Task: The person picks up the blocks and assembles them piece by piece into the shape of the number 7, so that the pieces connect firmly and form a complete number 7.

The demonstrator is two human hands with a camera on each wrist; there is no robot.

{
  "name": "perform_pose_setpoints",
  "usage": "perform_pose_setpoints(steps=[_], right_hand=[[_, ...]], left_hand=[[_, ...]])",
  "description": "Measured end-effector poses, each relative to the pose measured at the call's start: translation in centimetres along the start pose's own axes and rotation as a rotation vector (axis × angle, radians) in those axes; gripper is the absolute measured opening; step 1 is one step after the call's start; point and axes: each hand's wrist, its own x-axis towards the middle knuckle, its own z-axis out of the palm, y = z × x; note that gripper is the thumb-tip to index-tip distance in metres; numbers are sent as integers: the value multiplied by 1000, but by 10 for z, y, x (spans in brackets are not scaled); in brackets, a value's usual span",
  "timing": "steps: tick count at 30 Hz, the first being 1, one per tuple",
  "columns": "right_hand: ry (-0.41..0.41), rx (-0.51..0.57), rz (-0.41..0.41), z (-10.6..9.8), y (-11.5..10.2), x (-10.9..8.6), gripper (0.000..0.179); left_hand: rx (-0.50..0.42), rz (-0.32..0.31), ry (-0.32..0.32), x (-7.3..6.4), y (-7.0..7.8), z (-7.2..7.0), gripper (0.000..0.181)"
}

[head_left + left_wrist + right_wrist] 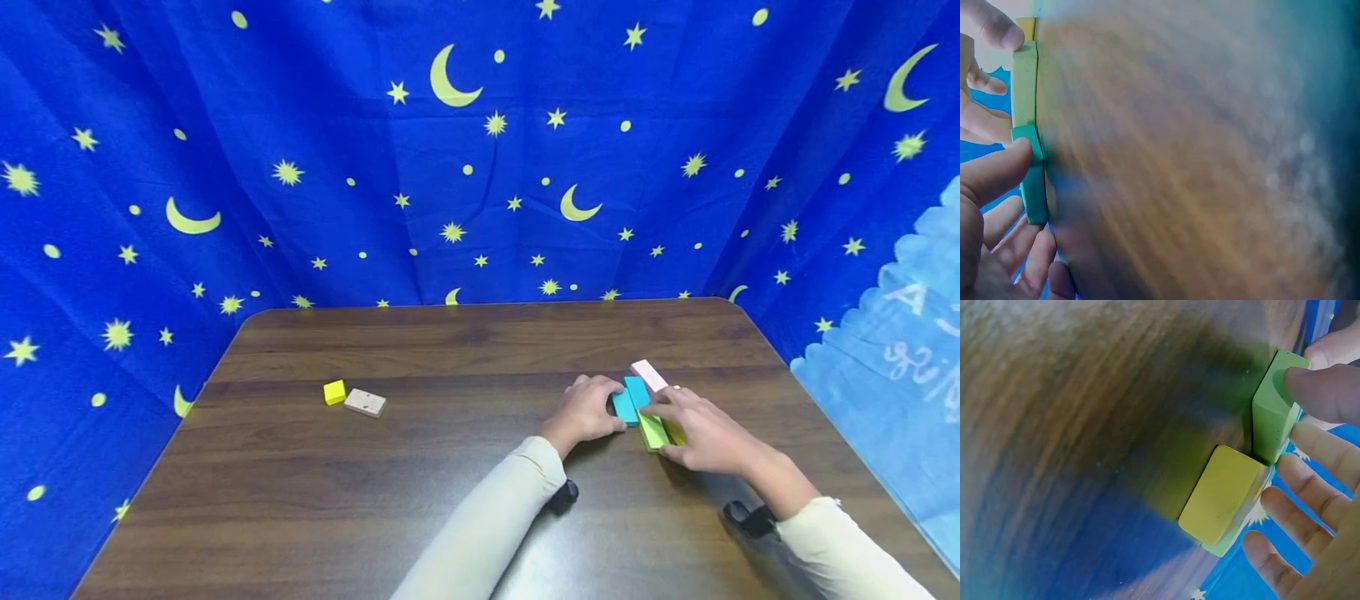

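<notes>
Several coloured wooden blocks lie close together right of the table's middle. My left hand (588, 408) grips a blue block (624, 408) at the cluster's left side; its thumb lies on the block's near face in the left wrist view. A second blue block (637, 390) sits against it. My right hand (708, 429) holds a light green block (653, 433) between thumb and fingers, its near end against the blue one. Right beside the green block is a yellow block (1216, 494), partly under my right hand in the head view. Behind stands a pale pink block (648, 375).
Far to the left, a small bright yellow block (334, 392) stands by a flat speckled beige block (365, 403). The brown wooden table (300, 500) ends at a blue curtain (337, 125) with moons and stars. A light blue cloth panel (900, 333) hangs at the right.
</notes>
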Motion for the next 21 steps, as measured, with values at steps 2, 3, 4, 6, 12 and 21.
perform_pose_setpoints(steps=[2, 3, 4, 6, 12, 21], right_hand=[[3, 2, -2, 1, 0, 0, 51], [8, 1, -5, 1, 0, 0, 51], [18, 0, -14, 2, 0, 0, 51], [39, -6, -32, 3, 0, -1, 50], [42, -11, -38, 5, -1, -1, 49], [35, -15, -48, -1, -2, -2, 49]], left_hand=[[6, -5, 5, 0, 1, -1, 59], [9, -7, 4, -1, 1, -1, 60], [11, -8, 2, -1, 2, -1, 61], [13, -14, 0, -1, 3, -2, 62], [15, -23, 18, -3, 2, -2, 60], [-44, 133, 30, -6, -10, -8, 56]])
